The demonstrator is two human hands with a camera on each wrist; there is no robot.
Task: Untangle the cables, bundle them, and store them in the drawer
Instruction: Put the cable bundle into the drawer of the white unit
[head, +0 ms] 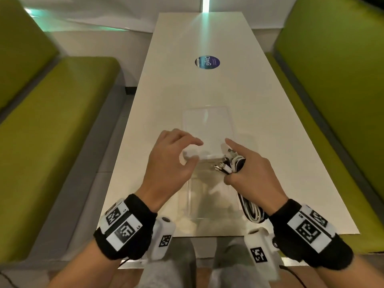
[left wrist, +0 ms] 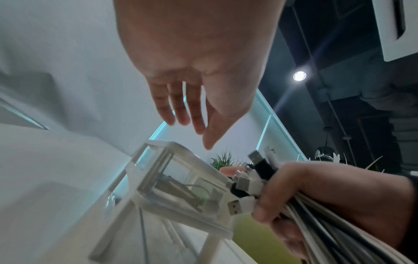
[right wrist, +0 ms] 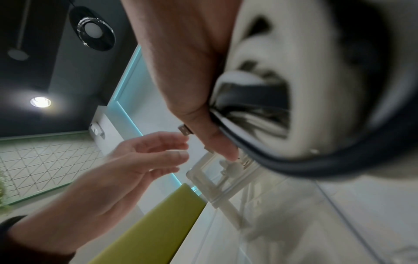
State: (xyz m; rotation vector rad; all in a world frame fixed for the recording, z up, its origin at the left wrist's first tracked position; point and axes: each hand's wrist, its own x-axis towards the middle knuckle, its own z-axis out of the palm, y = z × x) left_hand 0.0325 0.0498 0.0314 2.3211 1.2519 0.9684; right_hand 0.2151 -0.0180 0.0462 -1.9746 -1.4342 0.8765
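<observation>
While gripping the cable bundle (head: 232, 163) in right hand (head: 251, 173), fingers curled tight round it, index finger stretched fwd toward the clear drawer unit (head: 207, 125). Black + white cables folded together; USB plugs poking out past the thumb side, looped ends hanging down below the wrist toward the table (head: 176, 90) edge. Not in the drawer, held just beside its right front corner.

Left hand (head: 172, 161) hovering over the unit's front left corner, fingers loosely bent + spread, thumb apart from them, holding nothing. Can't tell from head view if fingertips touch the plastic; left wrist view shows thumb tip just above the top edge, small gap.

Clear drawer unit sitting mid-table, transparent walls w/ whitish frame. Pulled-out tray (head: 209, 196) extending toward the person, seen between both forearms. Through the front of the unit (left wrist: 181, 187) in left wrist view: something pale inside, poss. a cable, too blurred to tell. Tray contents not readable, glare + reflections only.

Round dark sticker (head: 207, 62) farther up the table. Green bench seats (head: 54, 129) either side. Black wrist straps w/ marker tags on both wrists.
</observation>
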